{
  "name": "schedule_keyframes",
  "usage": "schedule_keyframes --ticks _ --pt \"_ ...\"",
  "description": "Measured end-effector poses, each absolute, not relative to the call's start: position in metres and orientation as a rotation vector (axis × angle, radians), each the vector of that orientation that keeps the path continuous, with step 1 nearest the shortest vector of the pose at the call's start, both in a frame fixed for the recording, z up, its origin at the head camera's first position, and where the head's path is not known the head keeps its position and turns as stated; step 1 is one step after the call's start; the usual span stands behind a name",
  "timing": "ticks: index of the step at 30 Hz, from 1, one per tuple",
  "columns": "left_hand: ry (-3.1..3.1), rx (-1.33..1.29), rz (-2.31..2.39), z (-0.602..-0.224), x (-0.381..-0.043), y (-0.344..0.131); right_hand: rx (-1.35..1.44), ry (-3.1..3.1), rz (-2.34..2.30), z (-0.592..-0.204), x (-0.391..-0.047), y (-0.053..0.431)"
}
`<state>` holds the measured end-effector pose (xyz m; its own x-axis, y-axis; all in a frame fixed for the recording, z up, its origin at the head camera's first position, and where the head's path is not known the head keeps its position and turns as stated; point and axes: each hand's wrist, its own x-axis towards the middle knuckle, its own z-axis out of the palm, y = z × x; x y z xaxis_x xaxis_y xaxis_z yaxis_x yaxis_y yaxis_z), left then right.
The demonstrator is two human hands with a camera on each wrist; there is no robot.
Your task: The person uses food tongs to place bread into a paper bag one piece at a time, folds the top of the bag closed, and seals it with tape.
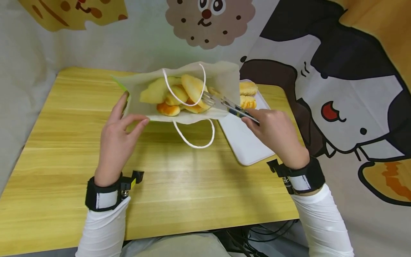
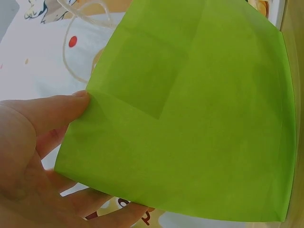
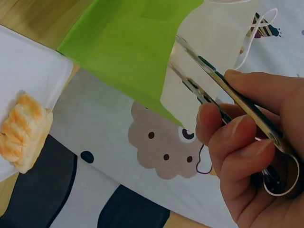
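A green paper bag (image 1: 221, 76) with a pale inside and white cord handles stands with its mouth toward me. Several bread rolls (image 1: 157, 91) lie inside it. My left hand (image 1: 117, 137) grips the bag's left edge, its thumb at the near rim and other fingers along the side; the left wrist view shows them by the green side panel (image 2: 190, 123). Metal tongs (image 3: 209, 71) with dark-trimmed arms are in my right hand (image 3: 256, 137), fingers curled round them. The tong tips reach into the bag's mouth, right beside the bread in the head view.
To the right of the bag, partly behind it, a white tray (image 1: 245, 139) carries twisted bread pieces (image 1: 248, 102). The wooden table (image 1: 179, 192) meets a cartoon-printed cloth (image 1: 144, 43) at the back and right. Cables (image 1: 273, 232) hang below the front edge.
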<state>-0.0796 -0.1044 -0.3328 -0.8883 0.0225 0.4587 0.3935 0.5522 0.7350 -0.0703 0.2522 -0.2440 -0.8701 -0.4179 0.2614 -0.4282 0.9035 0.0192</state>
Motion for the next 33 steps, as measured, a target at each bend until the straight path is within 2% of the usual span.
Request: schedule_keyframes --ticks 15,26,33 --pt "-2.391 -0.33 -1.289 -0.333 -0.08 -0.103 0.414 -2.848 0.286 -0.257 -0.071 0.267" --pt "-2.397 -0.315 -1.29 -0.333 -0.081 -0.103 0.383 -2.791 0.357 -0.255 -0.055 0.277" --pt "-2.392 -0.318 -1.264 -0.334 -0.083 -0.101 0.218 -2.697 0.522 -0.256 -0.041 0.293"
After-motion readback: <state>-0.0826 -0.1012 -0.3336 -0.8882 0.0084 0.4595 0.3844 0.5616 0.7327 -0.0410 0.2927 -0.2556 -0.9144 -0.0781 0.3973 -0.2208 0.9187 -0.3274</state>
